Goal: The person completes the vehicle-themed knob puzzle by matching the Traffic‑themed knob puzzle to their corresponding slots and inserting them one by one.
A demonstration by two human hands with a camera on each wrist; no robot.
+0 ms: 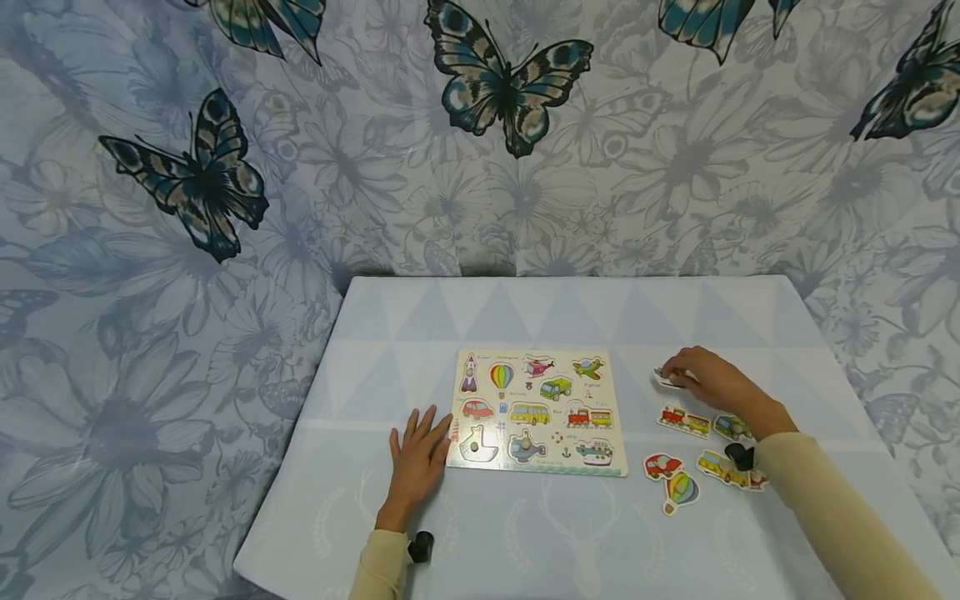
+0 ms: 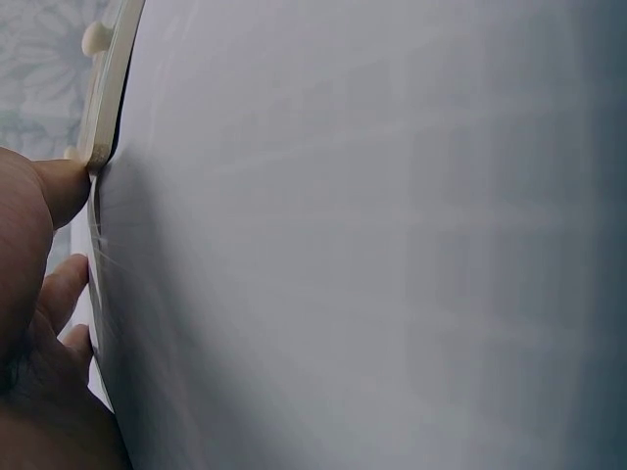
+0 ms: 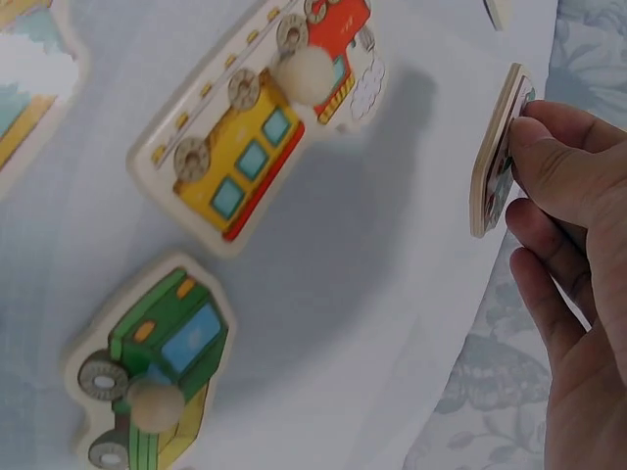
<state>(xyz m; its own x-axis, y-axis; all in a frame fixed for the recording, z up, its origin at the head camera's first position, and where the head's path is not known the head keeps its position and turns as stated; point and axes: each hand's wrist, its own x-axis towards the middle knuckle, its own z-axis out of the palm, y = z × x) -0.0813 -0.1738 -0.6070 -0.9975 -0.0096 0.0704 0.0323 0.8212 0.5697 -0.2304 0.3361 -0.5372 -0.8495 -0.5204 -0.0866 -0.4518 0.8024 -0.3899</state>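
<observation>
A flat picture puzzle board (image 1: 540,415) with vehicle pictures lies mid-table. My left hand (image 1: 416,458) rests on the table with fingers spread, its thumb against the board's left edge; the left wrist view shows the thumb at the board's corner (image 2: 103,142). At the right, my right hand (image 1: 705,379) pinches a knobbed wooden puzzle piece (image 3: 500,157) between thumb and fingers. That piece is tilted nearly edge-on in the right wrist view, so its picture is mostly hidden. Close by lie a train piece (image 3: 245,137) and a green truck piece (image 3: 157,357).
Nearer the front right lie a red car piece (image 1: 663,467), a balloon piece (image 1: 681,490) and a yellow bus piece (image 1: 722,468), which partly overlaps another piece. The patterned cloth (image 1: 585,533) covers the table, whose back edge meets a butterfly-print wall (image 1: 510,217).
</observation>
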